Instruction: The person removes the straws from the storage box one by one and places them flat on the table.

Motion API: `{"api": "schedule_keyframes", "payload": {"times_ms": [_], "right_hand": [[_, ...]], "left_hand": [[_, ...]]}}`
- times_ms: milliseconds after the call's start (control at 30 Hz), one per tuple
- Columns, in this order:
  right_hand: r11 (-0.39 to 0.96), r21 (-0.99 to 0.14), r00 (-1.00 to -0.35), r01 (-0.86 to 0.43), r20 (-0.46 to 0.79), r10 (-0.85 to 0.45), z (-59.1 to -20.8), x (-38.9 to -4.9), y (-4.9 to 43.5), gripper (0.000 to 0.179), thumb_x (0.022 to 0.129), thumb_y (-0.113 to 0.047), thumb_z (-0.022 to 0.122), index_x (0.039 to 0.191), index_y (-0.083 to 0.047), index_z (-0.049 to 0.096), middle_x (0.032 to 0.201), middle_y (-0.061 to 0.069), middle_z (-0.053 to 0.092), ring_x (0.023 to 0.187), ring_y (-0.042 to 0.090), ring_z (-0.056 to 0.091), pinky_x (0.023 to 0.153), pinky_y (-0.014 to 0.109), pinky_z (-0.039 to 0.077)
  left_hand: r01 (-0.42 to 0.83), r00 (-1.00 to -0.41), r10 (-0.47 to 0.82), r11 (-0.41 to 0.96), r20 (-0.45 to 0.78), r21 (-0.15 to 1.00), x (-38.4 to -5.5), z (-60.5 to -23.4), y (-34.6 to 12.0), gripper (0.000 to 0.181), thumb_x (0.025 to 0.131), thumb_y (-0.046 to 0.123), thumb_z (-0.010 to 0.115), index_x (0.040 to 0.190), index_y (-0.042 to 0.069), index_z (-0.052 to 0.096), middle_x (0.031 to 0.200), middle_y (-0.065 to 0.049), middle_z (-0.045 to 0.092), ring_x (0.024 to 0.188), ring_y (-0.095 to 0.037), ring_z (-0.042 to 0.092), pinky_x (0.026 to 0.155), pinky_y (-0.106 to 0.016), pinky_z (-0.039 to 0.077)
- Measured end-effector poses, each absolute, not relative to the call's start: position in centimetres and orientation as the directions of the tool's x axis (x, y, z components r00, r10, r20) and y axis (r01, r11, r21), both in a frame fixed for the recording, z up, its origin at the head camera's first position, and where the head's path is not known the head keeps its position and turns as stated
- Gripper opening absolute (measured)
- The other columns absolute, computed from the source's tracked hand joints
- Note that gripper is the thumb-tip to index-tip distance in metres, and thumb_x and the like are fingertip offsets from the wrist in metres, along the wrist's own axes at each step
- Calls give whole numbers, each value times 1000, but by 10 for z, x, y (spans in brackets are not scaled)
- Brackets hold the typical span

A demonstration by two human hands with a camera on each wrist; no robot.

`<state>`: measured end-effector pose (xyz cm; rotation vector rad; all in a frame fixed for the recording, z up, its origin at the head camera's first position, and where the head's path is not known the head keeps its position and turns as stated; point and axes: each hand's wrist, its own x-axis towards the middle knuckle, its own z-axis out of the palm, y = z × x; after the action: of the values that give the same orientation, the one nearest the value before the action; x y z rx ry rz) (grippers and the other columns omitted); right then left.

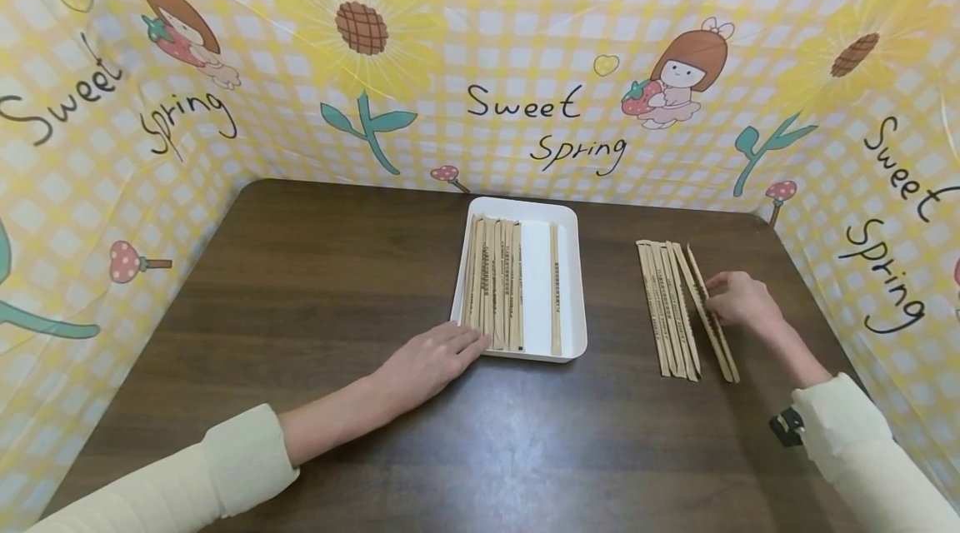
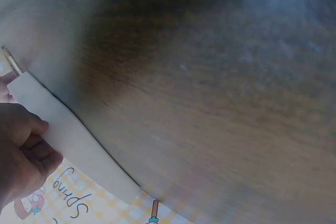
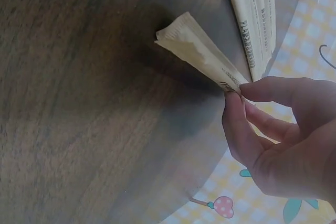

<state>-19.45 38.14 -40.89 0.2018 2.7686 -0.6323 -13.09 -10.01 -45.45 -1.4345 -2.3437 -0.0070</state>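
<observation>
A white tray [image 1: 538, 283] holds several slim paper-wrapped sticks [image 1: 491, 283] side by side at its left, and a single wrapped stick [image 1: 555, 287] toward its right. My left hand [image 1: 431, 358] holds the tray at its near-left corner; the left wrist view shows the thumb and curled fingers against the white wall [image 2: 79, 135]. Right of the tray, my right hand [image 1: 742, 301] pinches a brown paper-wrapped stick [image 3: 197, 51] between thumb and fingertips. Its end stands a little off the table in the right wrist view. Beside it lies a bunch of wrapped sticks [image 1: 667, 308].
The brown wooden table [image 1: 337, 266] is enclosed at the back and sides by a yellow checked cloth [image 1: 510, 17] with printed flowers and lettering. A small black object [image 1: 787, 426] sits at the right sleeve.
</observation>
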Motion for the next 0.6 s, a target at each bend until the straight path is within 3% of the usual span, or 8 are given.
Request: {"api": "schedule_keyframes", "payload": {"times_ms": [233,600], "right_hand": [[875,-443,-948,196,-312,54,-415,-197,380,44,84,-7,57,123,13,56,71,3,69,59,16,67,59,32,55],[816,-522,-933,248,-356,56,-418,-200,374,45,89,-7,60,126,16,52,81,14,69,64,16,68,62,32,59]], "left_hand": [[859,-407,854,479,325,-182,-131,-452,-100,41,89,-1,69,129,-1,63,120,-14,68,112,-26,63,98,-36,50],[863,-399,849,476,347,-171,-131,-455,-100,40,87,-2,69,127,-2,64,118,-14,68,110,-26,63,97,-37,50]]}}
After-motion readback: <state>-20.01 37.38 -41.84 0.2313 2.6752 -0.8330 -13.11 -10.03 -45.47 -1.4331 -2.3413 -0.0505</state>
